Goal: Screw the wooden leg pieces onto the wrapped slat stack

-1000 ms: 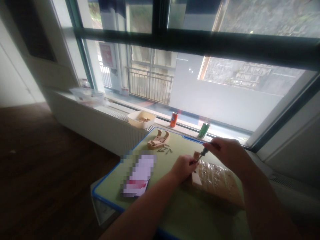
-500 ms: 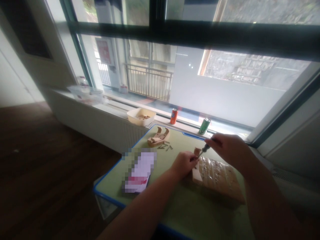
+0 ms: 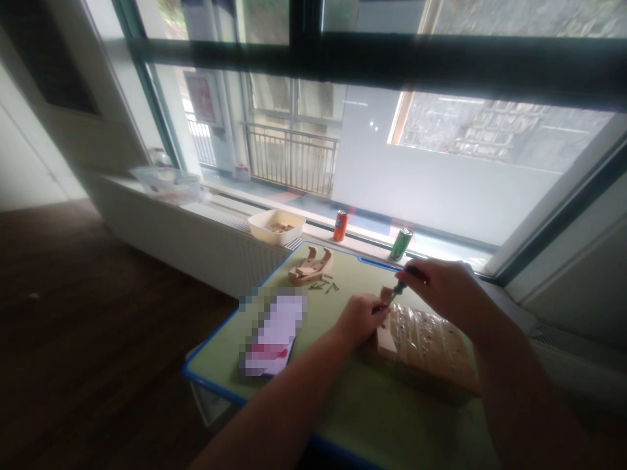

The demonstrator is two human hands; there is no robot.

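Observation:
My right hand is closed around the dark handle of a screwdriver, which slants down to the left. Its tip meets a small pale wooden piece at the left end of a larger wooden block; clear plastic wrap covers the block's top. Beside the screwdriver tip, my left hand is closed in a pinch against the wooden piece. Whatever lies between those fingertips is hidden. Farther left on the table are curved wooden parts and several loose screws.
A blurred-out phone-like object lies on the green, blue-edged table. Behind it, a cream tub holds small wooden bits. An orange can and a green can stand on the windowsill, with a clear plastic box farther left.
The right hand and screwdriver have shifted very slightly left, with the tip still at the wooden piece. The left hand keeps its place. The view has tilted a little.

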